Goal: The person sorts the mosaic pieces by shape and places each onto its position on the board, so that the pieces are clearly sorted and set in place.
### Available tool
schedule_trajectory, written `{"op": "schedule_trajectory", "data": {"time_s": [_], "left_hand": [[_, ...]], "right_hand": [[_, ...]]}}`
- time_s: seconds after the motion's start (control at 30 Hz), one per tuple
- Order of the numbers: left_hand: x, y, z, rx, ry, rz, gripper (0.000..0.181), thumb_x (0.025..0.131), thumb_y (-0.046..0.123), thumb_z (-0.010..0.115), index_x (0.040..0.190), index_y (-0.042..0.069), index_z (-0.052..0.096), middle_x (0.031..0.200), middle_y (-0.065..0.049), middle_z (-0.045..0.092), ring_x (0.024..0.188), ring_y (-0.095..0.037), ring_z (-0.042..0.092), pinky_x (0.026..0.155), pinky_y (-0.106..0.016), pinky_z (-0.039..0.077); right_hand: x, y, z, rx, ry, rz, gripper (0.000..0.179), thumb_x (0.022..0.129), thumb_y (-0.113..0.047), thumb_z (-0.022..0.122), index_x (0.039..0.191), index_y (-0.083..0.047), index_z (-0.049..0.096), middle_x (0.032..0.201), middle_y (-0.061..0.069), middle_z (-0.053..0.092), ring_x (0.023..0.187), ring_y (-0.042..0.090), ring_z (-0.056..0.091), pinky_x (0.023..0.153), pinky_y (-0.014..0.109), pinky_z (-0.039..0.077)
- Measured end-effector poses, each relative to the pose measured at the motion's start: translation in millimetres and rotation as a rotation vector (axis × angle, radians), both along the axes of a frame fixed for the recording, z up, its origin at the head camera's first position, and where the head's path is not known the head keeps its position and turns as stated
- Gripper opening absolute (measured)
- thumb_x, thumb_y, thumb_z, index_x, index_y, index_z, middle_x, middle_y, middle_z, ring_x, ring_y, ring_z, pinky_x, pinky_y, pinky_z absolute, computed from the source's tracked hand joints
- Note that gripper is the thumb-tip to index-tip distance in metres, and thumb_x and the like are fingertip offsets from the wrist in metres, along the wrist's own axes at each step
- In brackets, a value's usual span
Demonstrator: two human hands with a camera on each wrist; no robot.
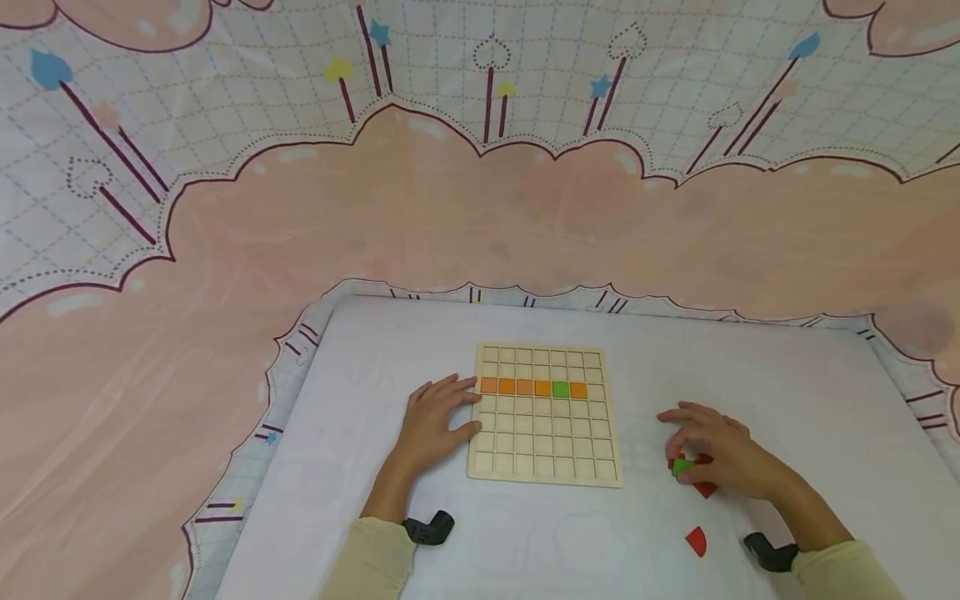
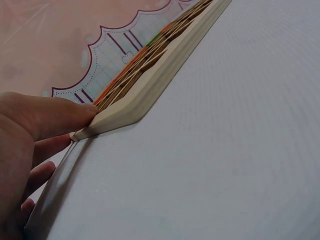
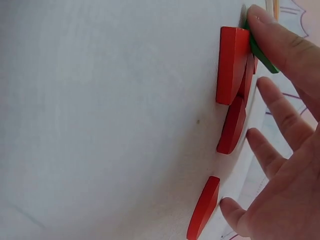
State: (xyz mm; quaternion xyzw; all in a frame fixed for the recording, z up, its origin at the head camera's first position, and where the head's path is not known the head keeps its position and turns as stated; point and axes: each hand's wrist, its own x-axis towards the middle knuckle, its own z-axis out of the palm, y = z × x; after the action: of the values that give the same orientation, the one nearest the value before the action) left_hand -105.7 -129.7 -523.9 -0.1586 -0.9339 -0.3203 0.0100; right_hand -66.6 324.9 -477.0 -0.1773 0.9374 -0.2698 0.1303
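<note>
- Pinching a green piece (image 1: 682, 467) between thumb and index finger, the right hand (image 1: 726, 454) works between three and four o'clock of the wooden grid board (image 1: 545, 443); its other fingers are spread apart.
- Red pieces (image 3: 233, 67) crowd close beside the green one; a lone red sector-shaped piece (image 1: 697, 542) lies at six o'clock of that cluster.
- At nine o'clock of the board, the left hand (image 1: 435, 423) touches the edge, fingers apart. A row of coloured squares (image 1: 543, 388), five orange and one green, fills all but the rightmost cell of its row.
- A light fingertip pinch and a straight lift should avoid dragging the red neighbours; gentle, even contact from the left hand should steady the board without jarring the squares.
- The white tabletop (image 1: 397, 350) looks smooth and level, so loose pieces may slide if nudged.
- Around it, from nine through twelve to three o'clock, spreads a candle-print pink cloth (image 1: 525, 221); it hides the room behind.
</note>
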Motion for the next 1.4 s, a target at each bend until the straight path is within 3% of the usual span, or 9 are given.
{"op": "schedule_trajectory", "data": {"time_s": [0.1, 0.2, 0.33, 0.53, 0.7, 0.87, 1.1, 1.4], "left_hand": [[-0.2, 0.2, 0.0, -0.001, 0.001, 0.000, 0.040, 0.085, 0.032, 0.079, 0.123, 0.022, 0.072, 0.150, 0.006, 0.058, 0.149, -0.022, 0.041, 0.123, -0.058, 0.022], [-0.5, 0.3, -0.4, -0.003, 0.000, 0.002, 0.040, 0.086, 0.032, 0.079, 0.123, 0.022, 0.072, 0.150, 0.007, 0.057, 0.149, -0.022, 0.041, 0.123, -0.058, 0.022], [-0.6, 0.3, -0.8, -0.001, -0.002, 0.003, 0.039, 0.085, 0.032, 0.079, 0.123, 0.022, 0.072, 0.150, 0.007, 0.057, 0.149, -0.022, 0.041, 0.123, -0.058, 0.022], [-0.3, 0.4, 0.0, 0.002, -0.006, 0.004, 0.040, 0.085, 0.032, 0.079, 0.123, 0.022, 0.072, 0.150, 0.006, 0.057, 0.149, -0.022, 0.041, 0.123, -0.058, 0.022], [0.6, 0.3, 0.0, -0.006, -0.004, 0.006, 0.040, 0.085, 0.032, 0.080, 0.123, 0.022, 0.072, 0.150, 0.007, 0.058, 0.149, -0.022, 0.042, 0.123, -0.058, 0.022], [1.7, 0.4, 1.5, 0.001, -0.011, 0.005, 0.040, 0.085, 0.031, 0.079, 0.123, 0.022, 0.072, 0.150, 0.006, 0.057, 0.149, -0.023, 0.041, 0.124, -0.058, 0.022], [2.3, 0.5, 1.8, 0.010, -0.012, 0.007, 0.040, 0.085, 0.031, 0.079, 0.123, 0.021, 0.072, 0.150, 0.006, 0.058, 0.149, -0.023, 0.042, 0.124, -0.058, 0.021], [1.6, 1.0, -1.1, 0.005, -0.010, 0.013, 0.041, 0.084, 0.030, 0.080, 0.124, 0.022, 0.073, 0.150, 0.007, 0.057, 0.149, -0.021, 0.041, 0.123, -0.058, 0.022]], "right_hand": [[-1.0, 0.9, 0.0, 0.013, 0.014, -0.020, 0.034, 0.072, -0.021, 0.091, 0.083, -0.042, 0.066, 0.136, 0.005, 0.062, 0.138, 0.041, 0.038, 0.102, 0.077, 0.024], [-2.4, 2.4, 0.4, 0.053, 0.035, -0.032, 0.034, 0.073, -0.022, 0.091, 0.084, -0.043, 0.066, 0.121, -0.005, 0.066, 0.125, 0.031, 0.047, 0.096, 0.065, 0.035], [-3.0, 3.1, 1.6, 0.075, 0.004, -0.072, 0.030, 0.074, -0.026, 0.091, 0.089, -0.037, 0.068, 0.105, -0.012, 0.067, 0.112, 0.024, 0.055, 0.092, 0.058, 0.042], [-7.5, 4.2, 4.4, 0.017, -0.044, -0.104, 0.026, 0.076, -0.029, 0.089, 0.093, -0.029, 0.070, 0.100, -0.010, 0.069, 0.107, 0.022, 0.059, 0.096, 0.058, 0.047], [-14.3, 4.0, 2.8, -0.004, -0.057, -0.118, 0.022, 0.083, -0.023, 0.084, 0.101, -0.026, 0.071, 0.095, -0.010, 0.068, 0.096, 0.015, 0.061, 0.086, 0.037, 0.055], [-20.8, 1.7, 0.8, -0.035, -0.067, -0.169, 0.021, 0.087, -0.021, 0.081, 0.107, -0.022, 0.073, 0.096, -0.003, 0.069, 0.091, 0.016, 0.061, 0.073, 0.022, 0.055], [-27.5, -7.1, 2.1, -0.065, -0.055, -0.214, 0.017, 0.091, -0.027, 0.077, 0.106, -0.023, 0.073, 0.096, -0.001, 0.071, 0.091, 0.019, 0.064, 0.069, 0.025, 0.056], [-38.3, -23.4, 3.5, -0.143, -0.088, -0.287, 0.019, 0.094, -0.032, 0.074, 0.109, -0.021, 0.073, 0.105, 0.002, 0.071, 0.096, 0.019, 0.066, 0.077, 0.025, 0.054]]}}
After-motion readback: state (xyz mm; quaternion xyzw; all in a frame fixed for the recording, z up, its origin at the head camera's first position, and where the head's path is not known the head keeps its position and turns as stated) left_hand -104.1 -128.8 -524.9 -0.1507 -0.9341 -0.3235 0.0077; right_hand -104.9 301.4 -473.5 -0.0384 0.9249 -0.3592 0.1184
